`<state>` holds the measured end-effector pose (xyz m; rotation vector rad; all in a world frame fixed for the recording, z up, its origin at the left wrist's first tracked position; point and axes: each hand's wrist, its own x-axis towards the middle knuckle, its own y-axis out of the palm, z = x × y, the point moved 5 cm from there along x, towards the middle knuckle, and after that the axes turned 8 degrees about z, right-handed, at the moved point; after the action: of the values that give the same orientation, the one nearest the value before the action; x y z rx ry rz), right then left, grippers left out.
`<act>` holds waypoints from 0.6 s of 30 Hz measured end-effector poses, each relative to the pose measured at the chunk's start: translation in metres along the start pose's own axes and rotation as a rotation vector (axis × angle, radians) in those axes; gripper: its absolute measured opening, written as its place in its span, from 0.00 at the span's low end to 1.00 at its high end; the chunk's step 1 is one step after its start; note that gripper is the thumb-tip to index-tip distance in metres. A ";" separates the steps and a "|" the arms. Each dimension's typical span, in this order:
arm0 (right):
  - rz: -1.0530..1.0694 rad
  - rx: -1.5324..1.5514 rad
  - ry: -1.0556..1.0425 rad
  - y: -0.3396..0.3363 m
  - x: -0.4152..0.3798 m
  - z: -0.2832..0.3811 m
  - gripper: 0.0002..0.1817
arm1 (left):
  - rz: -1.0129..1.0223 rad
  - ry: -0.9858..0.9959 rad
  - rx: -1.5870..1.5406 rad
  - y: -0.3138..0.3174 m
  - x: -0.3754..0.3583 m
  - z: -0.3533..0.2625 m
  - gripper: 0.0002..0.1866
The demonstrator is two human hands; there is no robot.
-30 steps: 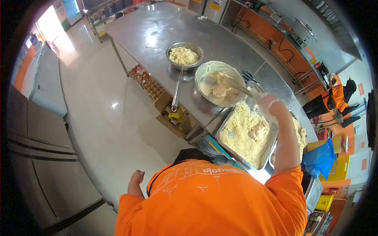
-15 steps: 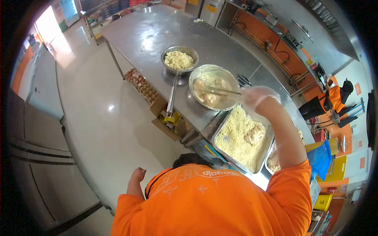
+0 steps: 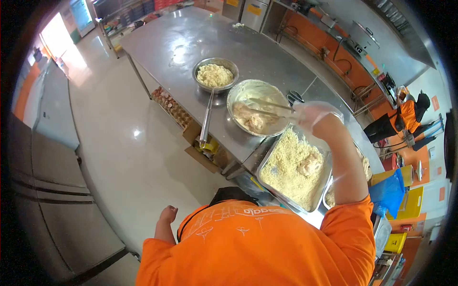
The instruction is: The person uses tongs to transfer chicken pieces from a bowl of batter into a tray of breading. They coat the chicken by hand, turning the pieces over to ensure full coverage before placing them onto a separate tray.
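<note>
A stainless steel table (image 3: 267, 62) was seen from above, over an orange-shirted shoulder. The right hand (image 3: 312, 116), covered by a thin clear glove, was closed around the handle end of a pair of metal tongs (image 3: 267, 108). The tongs' two arms were spread slightly apart, their tips reaching into a steel bowl of batter (image 3: 257, 107) and lying against pale, wet pieces of meat (image 3: 253, 119). Whether a piece was actually pinched could not be told.

The tongs' long axis ran almost level across the view, handle at the right by the hand, tips pointing left into the bowl.

The tongs were judged stiff, light and springy, best taken near the hinge end as held here. The battered pieces were judged soft, slippery and inclined to drip, so a gentle squeeze across the middle would probably serve best.

Just below the hand sat a steel tray of crumbs (image 3: 291, 167) with one coated piece (image 3: 309, 164) lying in it. A smaller bowl of crumbs (image 3: 214, 75) stood beyond, a long utensil (image 3: 206, 119) beside it.

The left hand (image 3: 168, 213) hung empty and loosely curled by the body, well apart from the table.
</note>
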<state>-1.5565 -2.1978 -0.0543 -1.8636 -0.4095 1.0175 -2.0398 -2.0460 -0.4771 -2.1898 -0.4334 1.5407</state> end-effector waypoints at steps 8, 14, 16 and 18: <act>0.090 -0.080 -0.056 0.021 0.048 -0.001 0.12 | -0.025 0.035 -0.019 -0.006 0.011 -0.010 0.20; 0.086 0.053 0.063 0.013 0.042 -0.003 0.15 | -0.025 0.008 0.014 0.000 0.013 0.005 0.20; 0.046 0.072 -0.002 0.021 0.046 -0.017 0.16 | -0.030 0.001 -0.004 -0.001 0.009 0.005 0.20; 0.010 0.100 -0.062 0.038 0.050 -0.032 0.19 | 0.018 -0.014 -0.014 0.000 0.009 0.007 0.21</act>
<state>-1.5066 -2.2026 -0.1034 -1.7497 -0.3790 1.0854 -2.0432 -2.0410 -0.4859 -2.2004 -0.4308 1.5686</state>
